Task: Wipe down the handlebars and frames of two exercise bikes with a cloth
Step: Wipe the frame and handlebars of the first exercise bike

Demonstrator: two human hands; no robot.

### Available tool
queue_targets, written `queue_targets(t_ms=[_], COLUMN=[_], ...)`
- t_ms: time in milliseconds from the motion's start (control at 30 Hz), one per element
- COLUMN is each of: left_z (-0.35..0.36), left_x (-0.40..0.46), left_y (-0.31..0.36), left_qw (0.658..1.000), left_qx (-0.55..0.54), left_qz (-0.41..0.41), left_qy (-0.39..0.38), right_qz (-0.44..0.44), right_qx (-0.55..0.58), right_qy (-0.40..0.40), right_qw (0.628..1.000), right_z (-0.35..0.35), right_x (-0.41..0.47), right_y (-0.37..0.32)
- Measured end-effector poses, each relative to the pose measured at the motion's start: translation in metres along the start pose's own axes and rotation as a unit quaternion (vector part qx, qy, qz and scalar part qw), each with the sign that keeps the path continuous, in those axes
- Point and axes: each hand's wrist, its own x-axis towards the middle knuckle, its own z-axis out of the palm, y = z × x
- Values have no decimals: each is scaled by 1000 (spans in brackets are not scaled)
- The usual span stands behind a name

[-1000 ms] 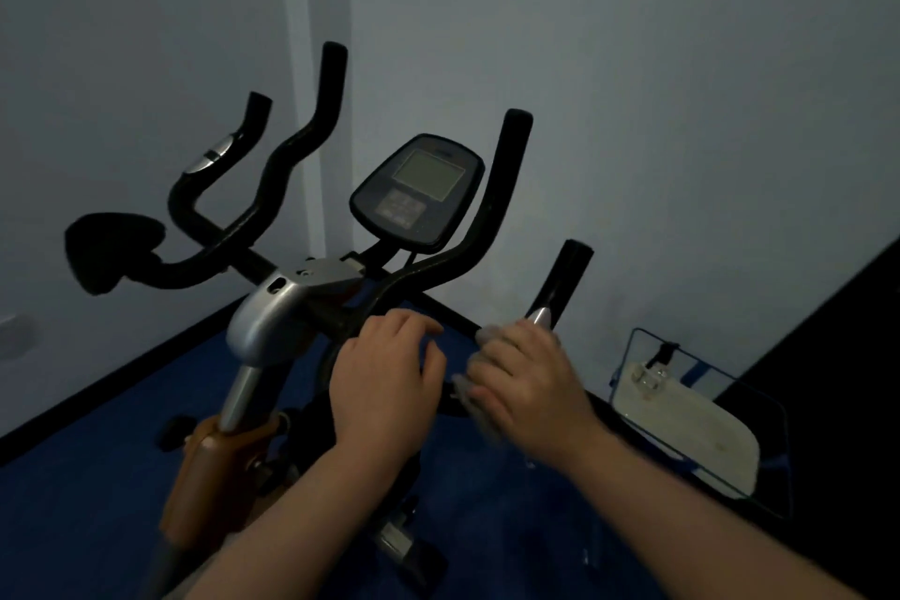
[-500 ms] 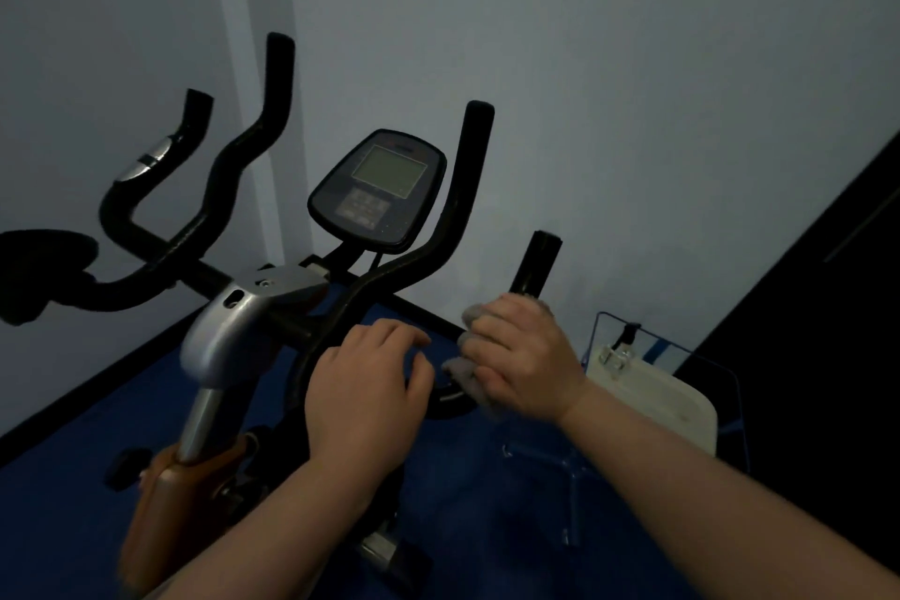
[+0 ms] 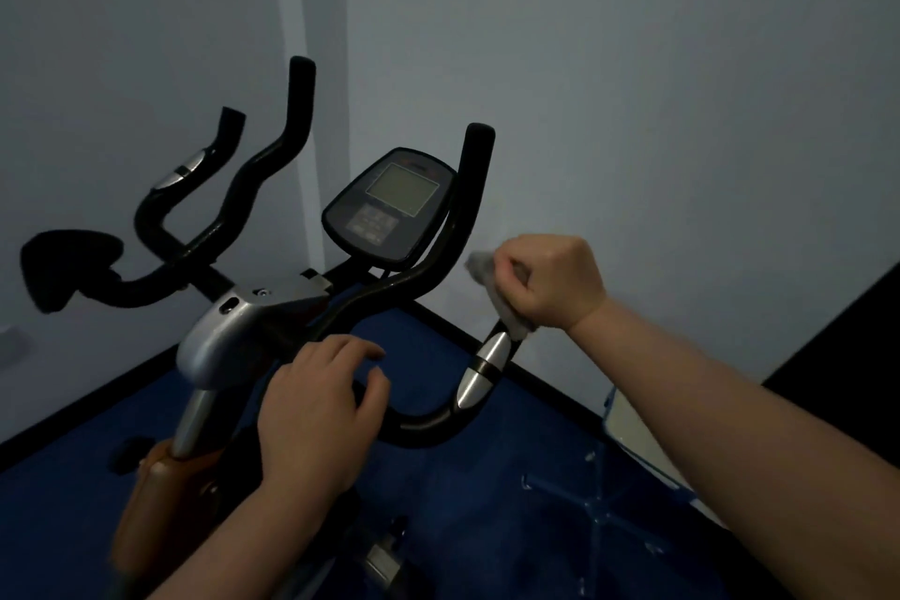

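Both your hands are on the handlebar [image 3: 428, 424]: your right hand [image 3: 548, 280] fists the grey cloth [image 3: 492, 280] around its upright end, while your left hand [image 3: 319, 409] rests below it, fingers loosely curled over the bend.

blue floor [image 3: 487, 492], grey walls [image 3: 633, 88], white panel [image 3: 633, 429] by rt wall.
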Motion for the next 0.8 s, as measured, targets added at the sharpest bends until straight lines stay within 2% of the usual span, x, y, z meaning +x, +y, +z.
queue_targets(t_ms=[33, 100, 167, 200, 233, 267, 333, 367, 400, 433, 467, 500, 567, 600, 633, 700, 800], left_z=[0, 1, 2, 2, 2, 3, 4, 4, 4, 4, 4, 3, 2, 2, 2, 3, 4], left_x=[0, -1, -1, -1, -1, 0, 0, 0, 0, 0, 0, -1, -2, -2, -2, -1, -1], left_y=[0, 1, 1, 1, 0, 0, 0, 0, 0, 0, 0, 0, 2, 2, 3, 2, 0], left_qw=[1000, 1000, 999, 999, 999, 999, 998, 998, 998, 998, 998, 998, 997, 997, 997, 997, 997], left_qx=[0, 2, 3, 3, 4, 5, 9, 11, 11, 11, 12, 14, 12, 10, 6, 1, -3], left_qz=[-4, -11, -16, -18, -20, -21, -23, -24, -24, -23, -20, -18, -26, -30, -32, -28, -29], left_qy=[6, 22, 36, 42, 47, 48, 50, 52, 54, 56, 57, 60, 65, 67, 68, 68, 70], right_qz=[116, 333, 464, 486, 474, 422, 266, 214, 204, 222, 269, 338, 473, 506, 509, 470, 459], right_qx=[31, 111, 196, 205, 177, 132, 87, 94, 104, 113, 130, 157, 242, 268, 272, 264, 272], right_qy=[47, 154, 206, 212, 207, 181, 64, -8, -63, -79, -60, -9, 134, 196, 235, 260, 238], right_qw=[992, 924, 839, 823, 837, 879, 958, 972, 971, 965, 952, 928, 837, 796, 782, 801, 812], right_z=[1, 10, 24, 28, 29, 25, 11, 3, -2, -3, -3, -1, 11, 15, 18, 24, 22], right_x=[-3, -7, -10, -10, -11, -14, -15, -11, -7, -4, -3, -3, -5, -7, -11, -22, -27], right_y=[-7, -27, -50, -59, -62, -57, -31, -16, -4, 1, -3, -12, -40, -51, -59, -70, -73])
